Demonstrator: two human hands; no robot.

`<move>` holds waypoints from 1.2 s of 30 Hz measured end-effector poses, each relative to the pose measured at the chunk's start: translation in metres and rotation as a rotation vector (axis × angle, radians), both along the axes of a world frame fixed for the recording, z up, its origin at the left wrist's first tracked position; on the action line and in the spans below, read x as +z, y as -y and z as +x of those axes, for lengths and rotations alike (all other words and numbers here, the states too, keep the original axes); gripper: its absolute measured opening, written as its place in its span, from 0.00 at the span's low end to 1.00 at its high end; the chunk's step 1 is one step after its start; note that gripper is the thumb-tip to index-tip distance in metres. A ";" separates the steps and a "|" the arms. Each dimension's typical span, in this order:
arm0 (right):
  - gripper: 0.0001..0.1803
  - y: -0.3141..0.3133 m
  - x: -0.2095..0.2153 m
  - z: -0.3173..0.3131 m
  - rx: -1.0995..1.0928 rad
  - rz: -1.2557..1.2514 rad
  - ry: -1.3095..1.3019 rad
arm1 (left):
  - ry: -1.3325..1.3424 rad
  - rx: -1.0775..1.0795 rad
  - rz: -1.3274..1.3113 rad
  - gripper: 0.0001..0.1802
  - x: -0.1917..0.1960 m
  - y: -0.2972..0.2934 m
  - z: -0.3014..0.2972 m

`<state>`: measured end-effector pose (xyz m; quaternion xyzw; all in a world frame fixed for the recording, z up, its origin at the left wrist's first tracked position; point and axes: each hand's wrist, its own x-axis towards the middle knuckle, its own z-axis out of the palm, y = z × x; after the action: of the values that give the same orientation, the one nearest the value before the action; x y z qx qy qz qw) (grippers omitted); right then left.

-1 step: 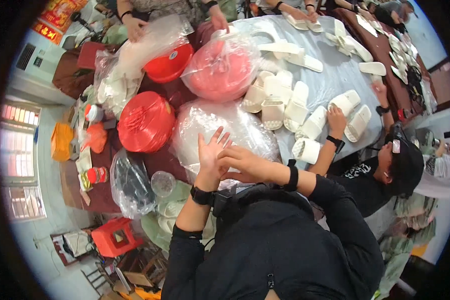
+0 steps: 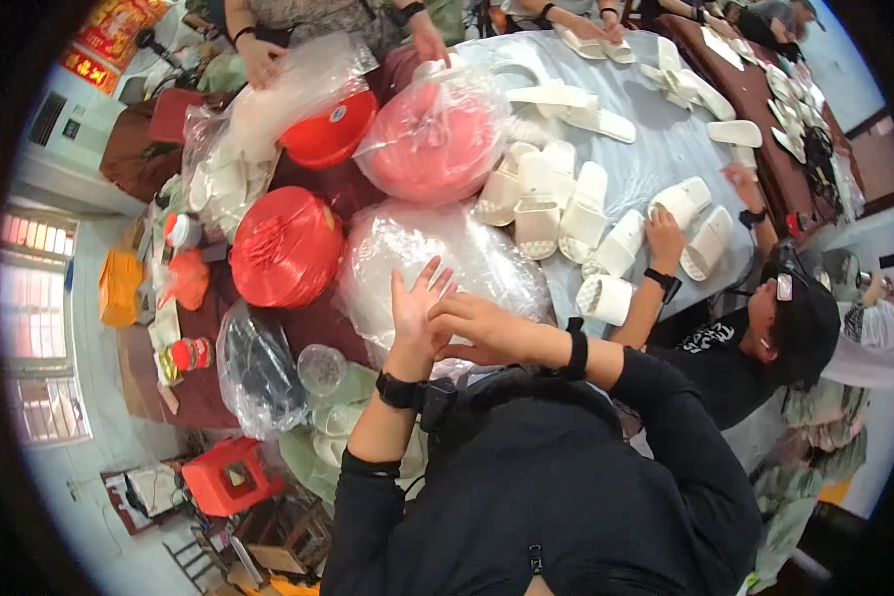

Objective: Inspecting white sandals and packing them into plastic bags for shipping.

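My left hand (image 2: 414,313) stood upright, palm flat and fingers spread, grasping nothing. My right hand (image 2: 477,328) lay against its palm side, fingers loosely curled onto it; whether anything thin was pinched between the two I could not tell. Both were raised just in front of the large clear plastic bag of pale contents (image 2: 437,263), which sat on the table directly ahead of me, near edge close to my chest. Holding the hands up there kept them off the bag while they worked against each other.

Left of the bag lay a round red ribbed plastic lid (image 2: 286,246), touching or nearly touching it. Farther off stood a bagged red plastic basin (image 2: 435,144). To the right, white foam slippers (image 2: 541,204) were heaped on the grey tablecloth (image 2: 656,149), just beside the bag.

Open room was scant: the bag filled the near space, the lid closed off the left. At near right another person's hand (image 2: 666,238) rested on a slipper, well within reach of my right elbow. Free space existed mainly above the bag.
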<state>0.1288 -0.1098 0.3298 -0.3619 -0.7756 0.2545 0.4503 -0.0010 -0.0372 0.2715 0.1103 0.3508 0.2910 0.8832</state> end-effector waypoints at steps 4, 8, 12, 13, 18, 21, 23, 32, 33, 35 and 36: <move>0.12 0.001 -0.017 0.005 -0.024 -0.087 0.044 | -0.077 -0.055 -0.053 0.39 -0.042 -0.010 -0.004; 0.13 -0.001 -0.053 0.027 0.032 -0.097 0.255 | -0.389 -0.262 0.035 0.35 -0.082 -0.007 -0.002; 0.11 -0.001 -0.095 0.060 -0.220 -0.323 0.234 | -1.110 -0.868 0.930 0.34 -0.118 0.018 -0.012; 0.11 0.003 -0.116 0.080 -0.361 -0.320 0.210 | -1.385 -1.106 1.069 0.34 -0.101 0.032 -0.001; 0.17 -0.013 -0.147 0.145 -0.869 -0.453 0.355 | -1.523 -1.098 1.222 0.37 -0.109 0.046 -0.021; 0.22 -0.032 -0.164 0.170 -0.893 -0.290 0.468 | -1.556 -1.040 1.328 0.38 -0.112 0.050 -0.026; 0.24 -0.048 -0.177 0.173 -0.865 -0.131 0.672 | -1.585 -0.998 1.384 0.38 -0.119 0.053 -0.032; 0.15 -0.060 -0.134 0.187 -0.644 -0.384 0.538 | -1.591 -0.826 1.417 0.40 -0.128 0.056 -0.039; 0.15 -0.056 -0.125 0.194 -0.622 -0.363 0.374 | -1.572 -0.782 1.400 0.40 -0.130 0.057 -0.043; 0.17 -0.045 -0.118 0.218 -0.679 -0.174 0.256 | -1.625 -0.829 1.453 0.40 -0.130 0.055 -0.043; 0.18 -0.043 -0.117 0.231 -0.742 -0.263 -0.003 | -1.686 -0.877 1.509 0.39 -0.130 0.055 -0.042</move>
<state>0.3600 -0.0665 0.2126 -0.6719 -0.5521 0.1719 0.4627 -0.0429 -0.0919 0.1415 0.8612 0.4909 -0.0645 0.1150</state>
